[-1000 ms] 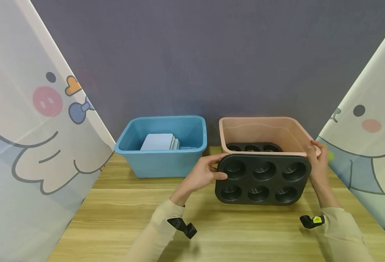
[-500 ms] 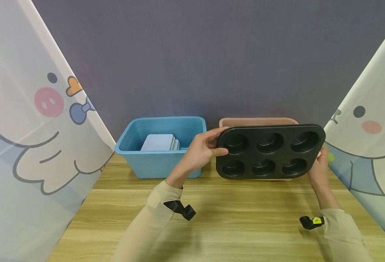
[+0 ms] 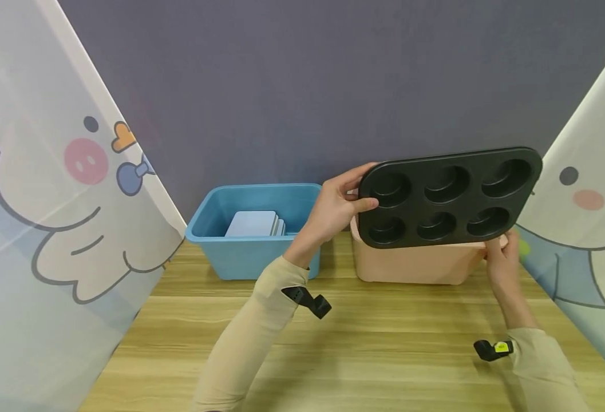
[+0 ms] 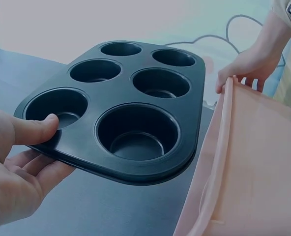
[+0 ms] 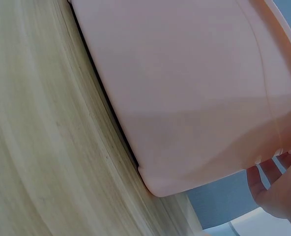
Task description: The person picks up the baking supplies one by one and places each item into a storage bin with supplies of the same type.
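My left hand (image 3: 333, 206) pinches the left end of a black six-cup style muffin tin (image 3: 419, 197), thumb on its top face and fingers beneath. The tin is raised above the pink bin (image 3: 415, 264), cups facing me, its right end tilted higher. In the left wrist view the tin's cups (image 4: 136, 145) look bare inside, and the bin's rim (image 4: 219, 152) runs beside it. My right hand (image 3: 502, 263) grips the bin's right rim; in the right wrist view its fingers (image 5: 256, 184) curl at the bin's edge (image 5: 204, 182). The bin's inside is hidden behind the tin in the head view.
A blue bin (image 3: 256, 260) stands to the left of the pink one, with several pale, flat square-cornered pieces (image 3: 252, 224) inside. Behind both bins rises a dark grey panel (image 3: 281, 91). Cartoon-printed sheets (image 3: 75, 229) flank the wooden table (image 3: 374, 343).
My left hand has lifted the muffin tin from in front of the pink bin up over it, tilting its right end upward. The right hand stays at the bin's right rim.
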`<state>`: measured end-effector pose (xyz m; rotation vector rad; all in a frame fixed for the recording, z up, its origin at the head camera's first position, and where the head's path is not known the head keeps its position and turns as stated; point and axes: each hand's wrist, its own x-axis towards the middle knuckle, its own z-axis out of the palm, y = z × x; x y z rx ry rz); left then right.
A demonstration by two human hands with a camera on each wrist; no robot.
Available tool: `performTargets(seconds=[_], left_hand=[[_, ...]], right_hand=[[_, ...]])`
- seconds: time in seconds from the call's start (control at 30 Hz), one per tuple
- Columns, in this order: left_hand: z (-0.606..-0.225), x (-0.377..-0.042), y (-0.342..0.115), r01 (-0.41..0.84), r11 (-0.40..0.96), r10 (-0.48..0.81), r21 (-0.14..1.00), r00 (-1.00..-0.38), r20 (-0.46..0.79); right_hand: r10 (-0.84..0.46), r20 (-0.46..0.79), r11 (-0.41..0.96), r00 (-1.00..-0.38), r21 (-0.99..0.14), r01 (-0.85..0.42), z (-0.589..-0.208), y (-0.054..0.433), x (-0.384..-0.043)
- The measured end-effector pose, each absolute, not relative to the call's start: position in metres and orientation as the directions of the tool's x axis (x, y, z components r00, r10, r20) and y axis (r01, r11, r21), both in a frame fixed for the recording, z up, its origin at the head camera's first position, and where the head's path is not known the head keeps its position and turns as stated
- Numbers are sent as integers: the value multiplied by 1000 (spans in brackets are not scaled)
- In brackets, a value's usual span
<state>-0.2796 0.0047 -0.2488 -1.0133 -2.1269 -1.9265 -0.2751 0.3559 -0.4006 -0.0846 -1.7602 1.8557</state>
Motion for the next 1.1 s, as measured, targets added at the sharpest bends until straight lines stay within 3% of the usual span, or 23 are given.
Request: performTargets(seconds=[0.37,0.47,0.9,1.1], left_hand=[[-235,-298,19,510,-112,351,853,-783,514],[-231,-303,23,497,-123,339,859,-793,507],[-257,-333,39,510,10,272,860,-829,489],[-277,-342,43,463,100,253,881,-868,428]], right_hand=[[440,294,172,-849,-955,-242,-413,369,-283],[445,287,154,-848,-958,-243,-413,370,-284],[476,288,46,-831,-952,-304,-414,365,-289],[485,289,90,-825,-955,-282,-408,361,-283]])
